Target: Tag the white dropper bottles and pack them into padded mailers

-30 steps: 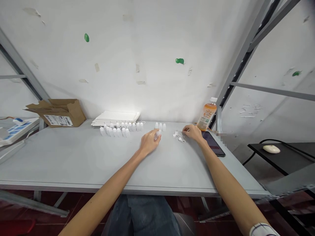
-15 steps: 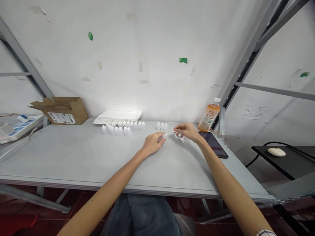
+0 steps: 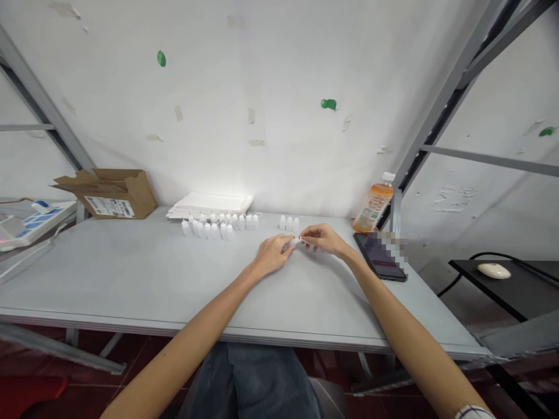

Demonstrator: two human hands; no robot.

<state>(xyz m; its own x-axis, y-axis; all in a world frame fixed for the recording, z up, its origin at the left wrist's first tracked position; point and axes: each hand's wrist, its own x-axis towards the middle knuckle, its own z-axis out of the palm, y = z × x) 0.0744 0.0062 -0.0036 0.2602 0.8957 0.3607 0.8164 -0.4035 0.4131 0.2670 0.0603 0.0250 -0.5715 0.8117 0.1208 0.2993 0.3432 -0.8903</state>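
My left hand (image 3: 276,254) is closed around a small white bottle-shaped piece (image 3: 293,241), mostly covered by the fingers. Right up against its end, the fingertips of my right hand (image 3: 322,239) pinch a small white looped piece (image 3: 302,240), too small to make out fully. Just behind the hands stand three small white bottles (image 3: 289,223) without loops. To the left, several similar white bottles (image 3: 213,231) with looped tops stand in rows.
A stack of white sheets (image 3: 209,203) lies behind the rows, and an open cardboard box (image 3: 117,195) sits further left. On the right are an orange drink bottle (image 3: 373,205) and a dark tablet (image 3: 384,262). All rest on the grey table (image 3: 144,279).
My right hand has moved left, bringing the white looped piece to the bottle-shaped piece in my left hand. My left hand stays almost in place.
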